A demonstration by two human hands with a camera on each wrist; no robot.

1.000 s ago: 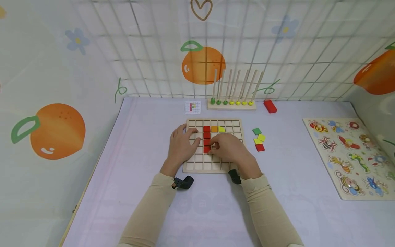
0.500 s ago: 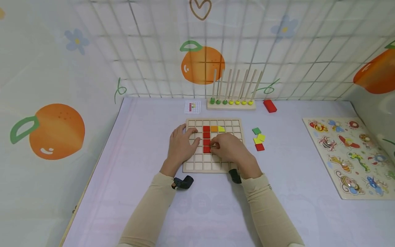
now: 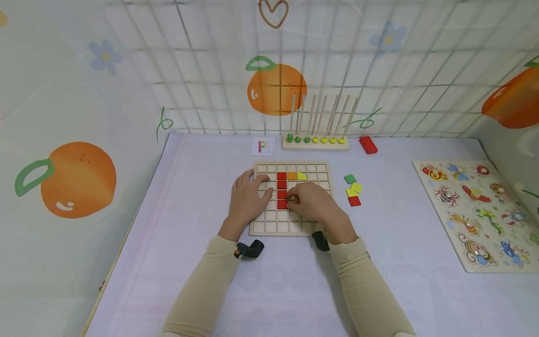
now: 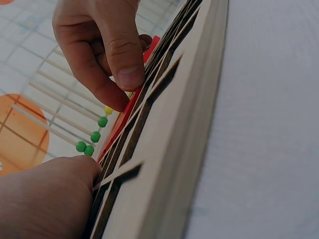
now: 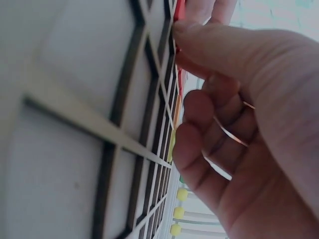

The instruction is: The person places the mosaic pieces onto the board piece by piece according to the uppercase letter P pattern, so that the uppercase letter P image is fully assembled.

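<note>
A wooden grid board [image 3: 271, 228] lies on the table with a column of red square tiles in its cells. To the right of the top red tile [image 3: 282, 176] sit an orange tile [image 3: 292, 176] and a yellow piece [image 3: 302, 176] with a cut corner. My left hand [image 3: 248, 199] rests on the board's left side, fingers spread, thumb near the red column. My right hand [image 3: 313, 201] bends over the right side; its thumb and index finger pinch the lowest red tile [image 3: 281, 204] at its right edge, the other fingers curled in.
Loose green [image 3: 350, 179], yellow [image 3: 356, 187] and red [image 3: 355, 201] tiles lie right of the board. Behind stand a pattern card [image 3: 263, 146], a peg rack [image 3: 316, 146] with green and yellow beads, and a red block [image 3: 368, 145]. An insect puzzle [image 3: 476, 215] lies far right.
The lowest red tile has shifted slightly to sit straighter in its cell under my right fingertips. Both hands have otherwise stayed in place.
</note>
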